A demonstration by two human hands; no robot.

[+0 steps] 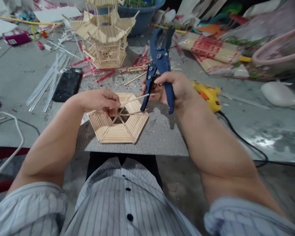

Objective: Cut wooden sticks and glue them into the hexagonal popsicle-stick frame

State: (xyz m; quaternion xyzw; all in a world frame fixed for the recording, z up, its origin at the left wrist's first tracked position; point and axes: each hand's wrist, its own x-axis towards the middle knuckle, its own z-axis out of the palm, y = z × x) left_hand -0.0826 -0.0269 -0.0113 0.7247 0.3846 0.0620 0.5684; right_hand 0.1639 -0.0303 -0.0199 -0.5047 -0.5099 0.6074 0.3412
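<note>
My left hand (99, 101) pinches a thin bamboo stick (135, 98) over a flat hexagonal panel (119, 126) made of glued sticks, which lies on the grey board in front of me. The stick points right, toward the tool. My right hand (173, 88) is wrapped round the handles of blue cutting pliers (159, 62), whose jaws point up and away from me. The pliers sit just right of the stick's free end.
A stick-built pagoda model (104, 36) stands behind the panel. A black phone (67, 84) and clear glue sticks (46, 82) lie to the left. A yellow glue gun (208, 95) with a black cord lies right. Packs of sticks (211, 49) and clutter fill the back.
</note>
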